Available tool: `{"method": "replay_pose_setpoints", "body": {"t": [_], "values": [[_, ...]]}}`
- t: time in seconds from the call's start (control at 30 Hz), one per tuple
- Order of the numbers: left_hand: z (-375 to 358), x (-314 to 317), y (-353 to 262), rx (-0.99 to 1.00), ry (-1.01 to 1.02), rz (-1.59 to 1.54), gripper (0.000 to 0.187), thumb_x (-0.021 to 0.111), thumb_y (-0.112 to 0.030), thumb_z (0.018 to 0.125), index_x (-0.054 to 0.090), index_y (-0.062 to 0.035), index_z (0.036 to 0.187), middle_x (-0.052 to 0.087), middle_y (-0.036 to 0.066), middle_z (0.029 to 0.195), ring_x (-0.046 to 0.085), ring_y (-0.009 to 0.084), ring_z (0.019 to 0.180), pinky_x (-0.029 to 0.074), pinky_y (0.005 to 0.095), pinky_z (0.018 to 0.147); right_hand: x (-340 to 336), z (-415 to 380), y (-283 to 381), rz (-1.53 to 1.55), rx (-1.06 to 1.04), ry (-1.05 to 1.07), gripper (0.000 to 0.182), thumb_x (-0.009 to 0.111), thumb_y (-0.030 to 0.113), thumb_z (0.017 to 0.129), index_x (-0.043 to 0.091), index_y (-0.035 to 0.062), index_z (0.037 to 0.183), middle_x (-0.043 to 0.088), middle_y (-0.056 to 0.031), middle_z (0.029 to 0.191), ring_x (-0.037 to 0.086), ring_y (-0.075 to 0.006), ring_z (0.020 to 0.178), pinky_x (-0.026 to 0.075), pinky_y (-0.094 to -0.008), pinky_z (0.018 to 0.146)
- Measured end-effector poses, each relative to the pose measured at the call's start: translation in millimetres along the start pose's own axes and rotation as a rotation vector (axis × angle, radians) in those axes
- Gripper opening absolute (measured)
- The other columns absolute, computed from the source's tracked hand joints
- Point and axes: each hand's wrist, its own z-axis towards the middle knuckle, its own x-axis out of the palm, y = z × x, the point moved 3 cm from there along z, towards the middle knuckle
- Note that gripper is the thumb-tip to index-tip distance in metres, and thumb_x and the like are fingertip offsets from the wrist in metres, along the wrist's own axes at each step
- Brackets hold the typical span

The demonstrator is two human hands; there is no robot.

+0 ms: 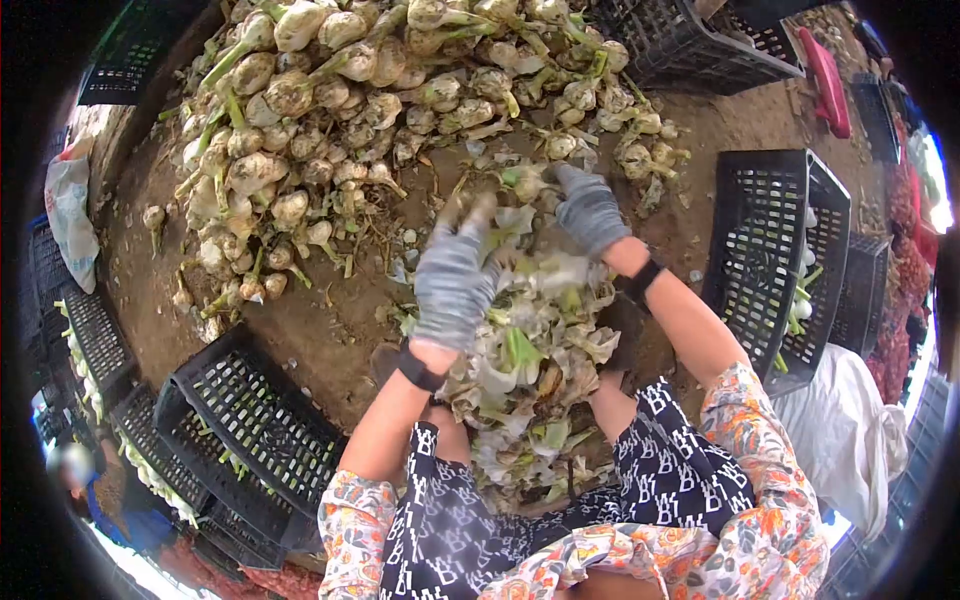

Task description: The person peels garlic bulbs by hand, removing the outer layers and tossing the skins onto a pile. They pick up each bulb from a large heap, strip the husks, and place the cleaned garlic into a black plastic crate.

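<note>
My left hand, in a grey striped work glove, reaches over the peelings. Its fingers look stretched and apart, though motion smears their tips; I see nothing held in it. My right hand, gloved alike, is curled with its fingertips at a garlic bulb with a bit of green stem, apparently gripping it; the contact is blurred. Below both hands, between my legs, lies a heap of pale garlic skins and leaves. Some whitish scraps under the right hand are smeared. Beyond my hands spreads a large pile of unpeeled garlic bulbs with stems.
Black slotted crates stand at left, at right and at the upper right. The right one holds white bulbs with green stems. A pink plastic object and a white sack lie at right. Another person is at lower left.
</note>
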Motion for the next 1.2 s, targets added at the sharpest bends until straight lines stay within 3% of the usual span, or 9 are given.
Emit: {"method": "replay_pose_setpoints", "body": {"t": [0.03,0.17,0.27,0.4,0.43,0.73,0.83,1.13,1.2], "values": [[6.2,-5.1,1.9,-0.033,-0.079,-0.071,0.075,0.076,-0.014,0.063,0.041,-0.013,0.13,0.045,0.015,0.127,0.049,0.0299,0.111,0.043,0.0362,0.092,-12.8,-4.5,14.7,0.091,-0.014,0.008,0.031,0.059,0.021,0.078,0.055,0.0012,0.101,0.061,-0.0172,0.089,0.06,-0.0305,0.082,0.046,-0.0393,0.071],[15.1,10.3,9.8,-0.076,0.099,-0.854,0.072,0.075,-0.006,0.067,0.039,-0.0026,0.13,0.048,0.008,0.125,0.047,0.0189,0.113,0.042,0.0316,0.095,-52.6,-9.9,56.0,0.761,-0.126,0.141,0.035,0.063,0.028,0.079,0.056,0.0018,0.1,0.061,-0.0032,0.081,0.057,-0.0104,0.075,0.047,-0.0283,0.069],[6.1,18.8,12.6,-0.108,-0.019,-1.171,0.071,0.075,-0.005,0.067,0.04,-0.0031,0.129,0.05,0.01,0.121,0.05,0.0192,0.11,0.043,0.0313,0.094,-66.1,-11.5,62.7,1.398,0.103,0.324,0.032,0.061,0.023,0.084,0.054,0.0006,0.106,0.06,-0.0041,0.096,0.056,-0.0105,0.084,0.047,-0.0249,0.074],[-4.7,13.7,-9.5,-0.097,-0.106,-1.178,0.061,0.076,-0.006,0.067,0.046,-0.0004,0.12,0.055,0.007,0.113,0.054,0.0147,0.1,0.046,0.0288,0.087,-55.6,-22.3,73.6,1.32,0.096,0.202,0.031,0.06,0.023,0.085,0.054,0.0013,0.107,0.059,-0.0034,0.098,0.057,-0.0105,0.086,0.047,-0.0244,0.076],[-6.6,12.8,-13.2,-0.108,-0.128,-1.175,0.06,0.076,-0.006,0.067,0.047,-0.0004,0.119,0.056,0.007,0.11,0.055,0.0141,0.098,0.047,0.0284,0.087,-54.6,-27.1,78.9,1.348,0.225,0.133,0.03,0.06,0.021,0.085,0.055,0.0001,0.105,0.06,-0.0038,0.095,0.056,-0.0087,0.084,0.047,-0.0231,0.074],[-14.6,3.2,-14.1,-0.233,-0.001,-1.099,0.063,0.078,-0.014,0.068,0.047,0.0004,0.12,0.057,0.008,0.108,0.055,0.0137,0.096,0.047,0.0275,0.083,-72.8,-26.4,76.1,0.863,-0.026,0.136,0.023,0.062,0.018,0.083,0.06,-0.0023,0.094,0.063,-0.0042,0.082,0.054,-0.0085,0.075,0.047,-0.0253,0.069],[-16.8,1.0,-18.9,-0.257,0.065,-1.272,0.062,0.076,-0.022,0.07,0.047,0.0005,0.12,0.057,0.007,0.106,0.055,0.0121,0.092,0.048,0.0247,0.079,-75.8,-29.9,74.2,1.027,0.099,0.255,0.023,0.062,0.018,0.083,0.06,-0.0017,0.095,0.063,-0.0054,0.081,0.054,-0.0082,0.074,0.047,-0.0257,0.069],[-22.3,11.7,-9.9,-0.363,-0.007,-1.268,0.048,0.052,-0.043,0.087,0.048,-0.0064,0.119,0.056,0.001,0.085,0.05,0.0042,0.061,0.039,0.0182,0.05,-70.7,-39.7,76.3,0.999,0.125,0.242,0.027,0.067,0.02,0.077,0.061,0.0007,0.096,0.064,-0.0095,0.081,0.056,-0.0129,0.07,0.046,-0.0304,0.065],[-22.5,19.4,-1.0,-0.535,0.032,-1.309,0.041,0.05,-0.046,0.087,0.053,-0.0081,0.102,0.055,-0.001,0.071,0.047,0.005,0.05,0.035,0.0184,0.042,-66.7,-42.1,72.4,0.83,0.03,0.193,0.026,0.065,0.017,0.077,0.061,0.0007,0.096,0.064,-0.0124,0.081,0.057,-0.0166,0.069,0.047,-0.0319,0.064]]}}
